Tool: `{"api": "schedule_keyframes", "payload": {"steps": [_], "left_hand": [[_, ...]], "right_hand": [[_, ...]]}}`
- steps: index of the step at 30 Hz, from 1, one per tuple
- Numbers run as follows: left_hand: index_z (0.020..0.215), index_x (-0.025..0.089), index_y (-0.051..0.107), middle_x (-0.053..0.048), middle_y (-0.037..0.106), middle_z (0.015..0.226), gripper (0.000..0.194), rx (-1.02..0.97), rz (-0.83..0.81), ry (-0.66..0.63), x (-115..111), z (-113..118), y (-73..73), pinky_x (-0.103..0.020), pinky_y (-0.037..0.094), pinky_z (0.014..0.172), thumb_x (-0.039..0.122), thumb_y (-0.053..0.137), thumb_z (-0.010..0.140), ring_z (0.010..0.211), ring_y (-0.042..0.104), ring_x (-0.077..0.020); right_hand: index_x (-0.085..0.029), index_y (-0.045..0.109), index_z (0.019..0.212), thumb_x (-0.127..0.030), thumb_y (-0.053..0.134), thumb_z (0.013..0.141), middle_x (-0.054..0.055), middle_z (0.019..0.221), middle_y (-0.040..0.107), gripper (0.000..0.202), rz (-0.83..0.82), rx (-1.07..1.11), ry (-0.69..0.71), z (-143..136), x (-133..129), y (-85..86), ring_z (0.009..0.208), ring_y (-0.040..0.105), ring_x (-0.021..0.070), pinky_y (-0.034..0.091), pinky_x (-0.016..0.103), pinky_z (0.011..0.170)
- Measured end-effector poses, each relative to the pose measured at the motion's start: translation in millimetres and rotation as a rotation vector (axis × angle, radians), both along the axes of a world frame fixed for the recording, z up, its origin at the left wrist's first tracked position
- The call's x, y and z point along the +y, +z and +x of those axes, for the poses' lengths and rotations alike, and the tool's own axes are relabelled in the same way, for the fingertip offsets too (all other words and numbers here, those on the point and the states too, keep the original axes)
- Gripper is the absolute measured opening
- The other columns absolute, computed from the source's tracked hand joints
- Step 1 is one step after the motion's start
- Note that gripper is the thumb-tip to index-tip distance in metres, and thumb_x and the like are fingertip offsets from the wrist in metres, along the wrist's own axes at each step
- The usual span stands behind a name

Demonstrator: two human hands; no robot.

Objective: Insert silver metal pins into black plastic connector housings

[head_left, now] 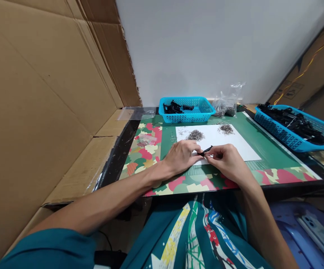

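Note:
A small black part is pinched between both hands, just above the front of a white paper sheet. My left hand closes thumb and fingertips on its left end. From the right, my right hand holds it with fingers pressed together; something thin near those fingertips is too small to make out. Behind my left hand lies a pile of small metal pieces, with several loose ones to its left. A second metal pile sits at the back of the sheet.
Behind the sheet stands a blue basket with several black parts. A fuller blue basket is at the right. Clear bags stand at the back. Cardboard walls the left side. A green mat covers the table.

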State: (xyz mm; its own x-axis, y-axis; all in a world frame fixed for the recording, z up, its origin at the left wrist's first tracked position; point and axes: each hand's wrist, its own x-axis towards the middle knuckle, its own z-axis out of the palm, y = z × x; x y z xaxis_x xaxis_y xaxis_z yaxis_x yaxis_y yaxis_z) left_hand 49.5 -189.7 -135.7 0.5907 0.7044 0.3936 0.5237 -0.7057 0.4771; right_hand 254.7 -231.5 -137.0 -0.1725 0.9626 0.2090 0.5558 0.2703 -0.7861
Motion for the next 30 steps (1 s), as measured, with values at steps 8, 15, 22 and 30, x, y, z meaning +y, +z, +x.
{"api": "schedule_keyframes", "payload": {"steps": [8,15,22,30], "left_hand": [[0.094,0.018,0.081,-0.006,0.076,0.091,0.009,0.001,0.005,0.006,0,1,-2.4,-0.031,0.044,0.073,0.027,0.079,0.091,0.084,0.069,-0.0229],[0.091,0.018,0.079,-0.004,0.074,0.093,0.007,0.029,0.026,0.012,-2,2,0.1,-0.03,0.043,0.071,0.025,0.081,0.09,0.086,0.068,-0.0215],[0.094,0.018,0.078,-0.002,0.072,0.094,0.006,0.045,0.019,0.009,-2,1,0.1,-0.028,0.043,0.069,0.024,0.076,0.095,0.083,0.068,-0.0189],[0.095,0.019,0.078,-0.002,0.072,0.095,0.007,0.052,0.04,0.015,-2,2,-0.8,-0.028,0.044,0.069,0.026,0.077,0.095,0.086,0.069,-0.019]], "right_hand": [[-0.013,0.081,0.094,-0.05,0.062,0.097,-0.002,0.057,0.048,0.043,-0.023,0.132,-0.025,11,-3,6.6,0.055,0.038,0.0133,0.027,0.028,0.052],[-0.013,0.076,0.094,-0.056,0.053,0.103,-0.003,0.058,0.044,0.049,-0.007,0.198,-0.047,16,-1,5.6,0.055,0.035,0.0125,0.026,0.028,0.053],[-0.015,0.079,0.089,-0.045,0.07,0.091,-0.002,0.058,0.051,0.031,0.004,-0.002,-0.107,14,4,-3.5,0.056,0.043,0.0139,0.028,0.029,0.054],[-0.015,0.081,0.087,-0.04,0.07,0.09,0.0,0.059,0.06,0.027,0.04,-0.029,-0.122,11,5,-6.7,0.056,0.047,0.0144,0.029,0.029,0.055]]}}
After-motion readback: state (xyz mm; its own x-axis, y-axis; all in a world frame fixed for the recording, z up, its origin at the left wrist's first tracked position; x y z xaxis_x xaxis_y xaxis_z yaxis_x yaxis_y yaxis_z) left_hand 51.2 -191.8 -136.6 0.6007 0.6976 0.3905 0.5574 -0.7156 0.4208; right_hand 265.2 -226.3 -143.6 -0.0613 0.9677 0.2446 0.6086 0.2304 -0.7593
